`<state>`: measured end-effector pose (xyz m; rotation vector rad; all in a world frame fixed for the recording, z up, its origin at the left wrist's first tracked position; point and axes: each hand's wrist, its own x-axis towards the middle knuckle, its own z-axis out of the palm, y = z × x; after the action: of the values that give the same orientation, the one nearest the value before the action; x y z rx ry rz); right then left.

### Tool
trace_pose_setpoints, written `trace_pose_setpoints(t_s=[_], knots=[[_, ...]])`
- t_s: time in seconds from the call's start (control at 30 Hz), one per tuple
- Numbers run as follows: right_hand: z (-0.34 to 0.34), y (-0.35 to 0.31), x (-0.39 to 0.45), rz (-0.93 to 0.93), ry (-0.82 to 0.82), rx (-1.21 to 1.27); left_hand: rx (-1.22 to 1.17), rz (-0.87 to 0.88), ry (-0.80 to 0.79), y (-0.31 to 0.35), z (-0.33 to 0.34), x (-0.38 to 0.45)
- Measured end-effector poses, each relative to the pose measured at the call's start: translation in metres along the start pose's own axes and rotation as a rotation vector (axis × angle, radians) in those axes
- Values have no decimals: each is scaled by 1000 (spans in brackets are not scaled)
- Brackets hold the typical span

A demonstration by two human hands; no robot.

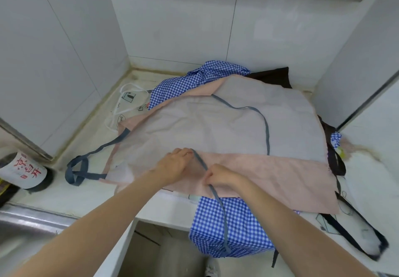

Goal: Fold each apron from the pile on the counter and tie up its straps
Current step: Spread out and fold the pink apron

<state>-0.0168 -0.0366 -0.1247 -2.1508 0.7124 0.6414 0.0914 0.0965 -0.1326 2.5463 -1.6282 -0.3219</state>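
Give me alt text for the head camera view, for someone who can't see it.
Both hands work a pink apron spread over a pile on a counter: the right hand pinches its blue-grey strap, and the left hand rests beside it.

Both bare forearms are extended toward 12 o'clock. Left hand (176, 164) is laid palm-down, fingers relaxed. Right hand (220, 176) is curled, fingers pinched at 9 o'clock.
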Motion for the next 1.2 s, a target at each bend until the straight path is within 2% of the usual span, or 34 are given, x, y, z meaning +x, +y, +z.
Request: trace_pose_setpoints(t_s=[0.13,0.17,0.2,0.3,0.33,0.37,0.53,0.63,0.7,0.8,0.83,1.0,1.13,1.2], knots=[[18,-5,-5,77,-13,-103,-9,-2,-185,22,8,16],[18,-5,-6,88,5,-28,-18,8,-226,25,9,18],[13,-6,-6,68,6,62,-22,10,-261,26,10,20],[-23,-7,-27,77,89,718,-1,-42,-345,29,11,28],[-38,-6,-37,50,117,860,3,-70,-364,29,13,29],[-55,-3,-45,18,169,880,4,-81,-375,30,14,30],[-140,30,-89,17,417,568,-16,-102,-374,27,14,35],[-162,59,-98,116,514,212,-48,-130,-371,21,10,43],[-161,72,-89,173,477,24,-39,-150,-360,15,4,55],[-157,86,-63,255,274,-331,-18,-158,-365,8,-14,76],[-161,87,-53,251,268,-376,-20,-159,-351,6,-22,83],[-203,64,8,90,531,-333,-96,-177,-135,-7,-55,130],[-205,52,60,94,531,-575,-110,-144,77,-7,-69,169],[-212,50,69,33,535,-685,-74,-101,126,-5,-70,185]])
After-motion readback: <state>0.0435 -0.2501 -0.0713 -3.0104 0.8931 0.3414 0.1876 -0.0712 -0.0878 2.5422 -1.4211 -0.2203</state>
